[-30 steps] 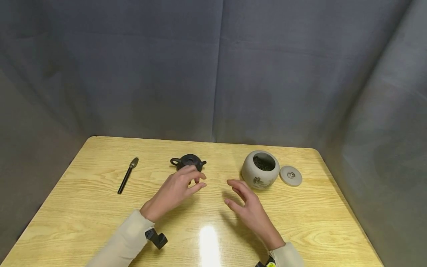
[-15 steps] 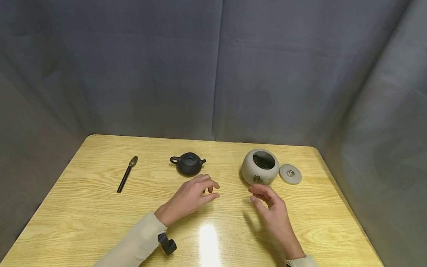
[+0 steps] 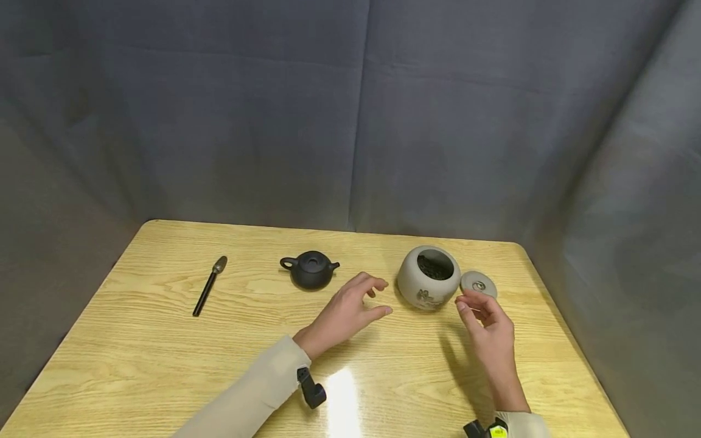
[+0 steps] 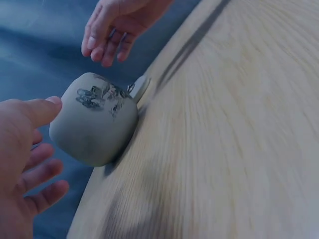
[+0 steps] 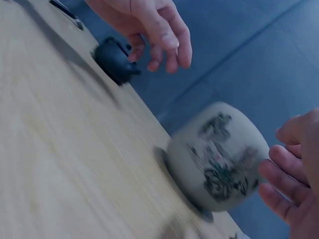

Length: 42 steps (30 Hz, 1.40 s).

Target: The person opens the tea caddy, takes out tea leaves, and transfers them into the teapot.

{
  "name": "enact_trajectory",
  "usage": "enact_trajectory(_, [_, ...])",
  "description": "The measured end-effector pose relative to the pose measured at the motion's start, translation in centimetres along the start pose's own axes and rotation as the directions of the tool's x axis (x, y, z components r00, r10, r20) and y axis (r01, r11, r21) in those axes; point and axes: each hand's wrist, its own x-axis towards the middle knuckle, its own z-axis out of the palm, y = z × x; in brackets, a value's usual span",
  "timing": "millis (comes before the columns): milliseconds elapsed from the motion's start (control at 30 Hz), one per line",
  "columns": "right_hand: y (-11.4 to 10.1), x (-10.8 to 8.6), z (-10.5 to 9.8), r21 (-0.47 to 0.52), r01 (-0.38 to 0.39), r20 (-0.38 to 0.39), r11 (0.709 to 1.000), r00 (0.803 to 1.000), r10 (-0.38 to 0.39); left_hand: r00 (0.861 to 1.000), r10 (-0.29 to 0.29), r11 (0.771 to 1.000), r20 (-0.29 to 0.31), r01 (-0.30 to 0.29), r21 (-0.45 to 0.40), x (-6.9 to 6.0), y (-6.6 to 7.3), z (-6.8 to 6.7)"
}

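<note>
A grey ceramic jar with a dark painted design stands at the right of the table, its mouth uncovered and dark leafy stuff inside. Just left of it hovers my left hand, fingers loosely bent and holding nothing. On the jar's right front side is my right hand, also holding nothing, thumb and fingers apart. In the right wrist view the painted jar lies close to my right fingers; whether they touch it I cannot tell. The round grey lid lies right of the jar, partly behind my right fingertips.
A small black teapot stands left of the jar, its spout pointing right. Farther left lies a spoon with a black handle. Grey curtains enclose the wooden table at the back and sides.
Both hands have moved right: the left from in front of the teapot to beside the jar, the right from the jar's front left to its front right. The objects stay put.
</note>
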Motion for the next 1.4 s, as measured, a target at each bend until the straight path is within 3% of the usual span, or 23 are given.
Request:
enact_trajectory(200, [1.2,2.1,-1.1,-0.135,-0.087,-0.028,0.987,0.996,0.084,0.998,-0.04,0.993,-0.038,0.035,-0.115,2.4,0.3,1.7])
enact_trajectory(367, [2.5,3.9,-1.6,-0.298,-0.151,-0.025,0.942,0.988,0.151,0.995,-0.077,0.984,-0.061,0.066,-0.164,3.8,0.8,2.9])
enact_trajectory(533, [4.1,5.8,-1.8,-0.493,-0.104,-0.003,0.864,0.993,0.117,0.998,-0.036,0.993,-0.057,0.029,-0.114,5.0,1.3,3.6])
enact_trajectory(667, [4.9,6.9,-1.9,-0.585,-0.064,0.031,0.808,0.994,0.102,1.0,-0.005,0.998,-0.031,0.004,-0.06,5.7,1.5,3.9])
enact_trajectory(900, [5.5,7.7,-2.0,-0.68,-0.135,-0.01,0.721,0.984,0.176,0.997,-0.029,1.0,-0.07,0.03,0.005,7.4,2.6,5.0])
enact_trajectory(1033, [5.8,7.7,-2.2,-0.681,-0.19,-0.037,0.707,0.974,0.225,0.994,-0.049,0.998,-0.102,0.053,0.035,7.9,3.1,5.5])
enact_trajectory(1233, [5.9,7.8,-2.9,-0.674,-0.177,-0.023,0.717,0.975,0.219,0.991,-0.074,0.997,-0.111,0.076,0.015,8.0,3.1,5.8])
enact_trajectory(1400, [5.3,9.0,-4.0,-0.676,-0.208,0.026,0.707,0.952,0.305,0.991,-0.072,0.997,-0.117,0.072,0.001,8.2,3.0,5.9])
